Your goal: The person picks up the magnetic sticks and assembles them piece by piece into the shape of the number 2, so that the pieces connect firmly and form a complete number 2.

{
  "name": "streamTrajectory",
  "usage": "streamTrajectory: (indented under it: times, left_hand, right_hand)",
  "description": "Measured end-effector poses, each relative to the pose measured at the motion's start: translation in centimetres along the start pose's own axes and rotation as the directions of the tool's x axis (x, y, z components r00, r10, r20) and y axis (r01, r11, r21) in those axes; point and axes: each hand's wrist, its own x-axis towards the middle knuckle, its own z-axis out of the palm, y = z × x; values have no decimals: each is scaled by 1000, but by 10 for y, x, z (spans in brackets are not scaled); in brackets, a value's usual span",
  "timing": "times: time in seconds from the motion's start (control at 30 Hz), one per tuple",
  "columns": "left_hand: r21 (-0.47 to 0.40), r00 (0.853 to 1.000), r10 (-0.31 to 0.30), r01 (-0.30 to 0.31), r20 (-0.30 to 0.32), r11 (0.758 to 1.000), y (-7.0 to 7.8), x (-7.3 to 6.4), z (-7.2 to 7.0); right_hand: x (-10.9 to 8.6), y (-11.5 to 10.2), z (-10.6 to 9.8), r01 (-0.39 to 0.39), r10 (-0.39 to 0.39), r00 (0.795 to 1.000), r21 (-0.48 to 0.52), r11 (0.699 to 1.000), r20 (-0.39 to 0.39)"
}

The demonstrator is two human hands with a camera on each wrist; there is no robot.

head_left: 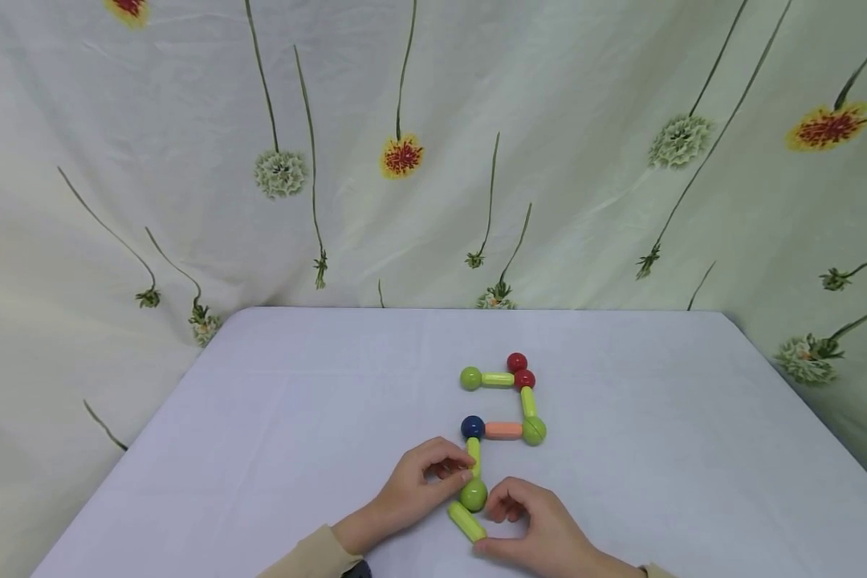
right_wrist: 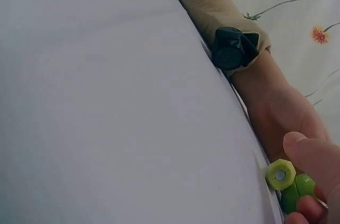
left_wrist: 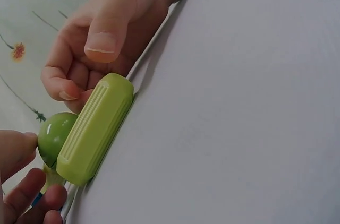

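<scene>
My left hand (head_left: 422, 486) holds a light green rod (head_left: 474, 449) between thumb and fingers, just above a green ball (head_left: 474, 494). In the left wrist view its thumb tip touches that ball (left_wrist: 54, 138). Slanting below the ball lies another light green rod (head_left: 466, 522); its upper end is at the ball. My right hand (head_left: 542, 526) is beside them with loosely curled fingers, the thumb tip by that rod's lower end. The left wrist view shows a small gap between this thumb and the rod (left_wrist: 95, 128). A metal disc shows in the rod's end (right_wrist: 280, 175).
The chain runs on through a dark blue ball (head_left: 473, 427), an orange rod (head_left: 503, 431), a green ball (head_left: 534, 431), a green rod (head_left: 528, 401), a red ball (head_left: 524, 380) with another red ball (head_left: 516, 362) against it, a rod (head_left: 498, 379) and a ball (head_left: 470, 378).
</scene>
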Motion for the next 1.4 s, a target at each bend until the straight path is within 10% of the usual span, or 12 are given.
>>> streamTrajectory:
  times: [0.73, 1.4]
  left_hand:
    - [-34, 984, -45, 51, 173, 998, 14, 6, -10]
    - [-3, 985, -62, 63, 163, 998, -20, 3, -5]
  right_hand:
    - [0, -1, 1, 49, -48, 999, -123, 991, 13]
    - [-1, 0, 6, 97, -100, 995, -168, 981, -7]
